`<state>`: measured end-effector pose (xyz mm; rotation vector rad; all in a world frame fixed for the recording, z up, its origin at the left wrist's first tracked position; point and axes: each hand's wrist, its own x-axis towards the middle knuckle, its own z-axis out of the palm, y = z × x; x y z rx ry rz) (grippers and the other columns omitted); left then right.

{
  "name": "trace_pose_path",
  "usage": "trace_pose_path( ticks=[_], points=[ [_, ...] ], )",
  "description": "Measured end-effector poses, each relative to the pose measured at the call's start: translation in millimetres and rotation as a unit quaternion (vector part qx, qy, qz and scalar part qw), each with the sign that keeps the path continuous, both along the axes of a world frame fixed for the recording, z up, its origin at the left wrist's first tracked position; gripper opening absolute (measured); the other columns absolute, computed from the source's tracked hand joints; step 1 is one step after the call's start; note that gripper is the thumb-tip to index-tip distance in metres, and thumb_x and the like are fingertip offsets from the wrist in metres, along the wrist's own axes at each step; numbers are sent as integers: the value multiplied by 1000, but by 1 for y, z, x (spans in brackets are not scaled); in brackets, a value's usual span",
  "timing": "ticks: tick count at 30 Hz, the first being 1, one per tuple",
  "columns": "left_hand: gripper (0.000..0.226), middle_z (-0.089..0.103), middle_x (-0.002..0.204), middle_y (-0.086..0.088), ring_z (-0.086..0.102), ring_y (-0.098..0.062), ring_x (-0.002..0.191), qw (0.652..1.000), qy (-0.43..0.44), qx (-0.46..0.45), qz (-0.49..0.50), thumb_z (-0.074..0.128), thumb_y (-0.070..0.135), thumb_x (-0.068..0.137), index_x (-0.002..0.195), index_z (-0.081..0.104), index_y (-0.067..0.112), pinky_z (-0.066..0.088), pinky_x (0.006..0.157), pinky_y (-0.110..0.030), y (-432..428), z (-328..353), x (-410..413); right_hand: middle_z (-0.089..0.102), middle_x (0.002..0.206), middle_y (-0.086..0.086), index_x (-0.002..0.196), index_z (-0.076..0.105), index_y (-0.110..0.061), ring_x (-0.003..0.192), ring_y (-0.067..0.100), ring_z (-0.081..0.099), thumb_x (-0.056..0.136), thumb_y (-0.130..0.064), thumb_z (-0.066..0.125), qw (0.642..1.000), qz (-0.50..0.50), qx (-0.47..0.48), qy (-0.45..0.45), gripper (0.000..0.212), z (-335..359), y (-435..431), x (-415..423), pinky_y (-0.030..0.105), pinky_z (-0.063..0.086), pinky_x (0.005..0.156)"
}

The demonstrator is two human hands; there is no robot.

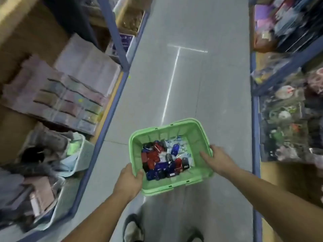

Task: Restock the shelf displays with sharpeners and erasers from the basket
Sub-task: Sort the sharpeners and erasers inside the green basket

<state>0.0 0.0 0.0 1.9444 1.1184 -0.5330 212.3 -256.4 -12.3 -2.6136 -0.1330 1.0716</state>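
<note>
A green plastic basket [174, 130] is held in front of me above the aisle floor. Inside lie several red, blue and dark sharpeners [157, 159] and small white packets [180, 145] that may be erasers. My left hand [129, 180] grips the basket's near left rim, thumb inside the wall. My right hand [216, 159] grips the right rim, with fingers curled over it into the basket.
Blue metal shelving lines both sides of a grey aisle floor [183, 75]. The left shelf [108, 105] carries wrapped stacks and pale bins [78, 154]. The right shelf [257, 119] holds mixed packaged goods. My feet show below the basket.
</note>
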Motion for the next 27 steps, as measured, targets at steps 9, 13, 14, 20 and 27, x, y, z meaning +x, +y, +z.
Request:
trace_pose_path(
  ticks=[9, 13, 14, 20, 27],
  points=[
    [30, 62, 89, -11, 58, -31, 74, 993, -17, 52, 108, 41, 34, 108, 120, 37, 7, 42, 69, -35, -9, -130, -1, 55, 134, 16, 142, 34, -16, 115, 39, 61, 71, -87, 47, 990, -128, 38, -38, 101, -128, 8, 30, 57, 53, 97],
    [25, 44, 67, -4, 41, -23, 58, 988, -4, 113, 102, 37, 25, 110, 96, 38, 5, 32, 63, -37, -5, -127, 0, 62, 108, 15, 120, 48, -6, 92, 34, 65, 89, -71, 53, 990, -127, -18, -55, 72, -129, 10, 40, 48, 57, 81],
    [25, 44, 68, -3, 41, -23, 59, 989, -2, 118, 93, 38, 24, 109, 94, 40, 4, 33, 63, -37, -1, -124, -2, 62, 104, 15, 117, 48, -5, 88, 33, 63, 94, -65, 53, 991, -125, -24, -50, 65, -121, 10, 39, 43, 55, 76],
    [26, 46, 64, -5, 48, -31, 61, 986, -27, 159, 52, 41, 25, 108, 92, 41, 5, 36, 59, -37, 14, -65, -6, 58, 86, 9, 104, 47, -6, 74, 27, 56, 105, -42, 45, 993, -93, -1, -72, 36, -51, -12, 23, 35, 37, 61],
    [34, 51, 65, -9, 49, -31, 58, 978, -75, 184, 60, 43, 34, 107, 92, 44, 4, 37, 56, -38, 11, 107, 9, 60, 79, 9, 91, 52, -10, 72, 26, 59, 104, -45, 47, 986, -125, 73, -86, 38, 143, -44, 6, 34, 38, 57]
  ],
)
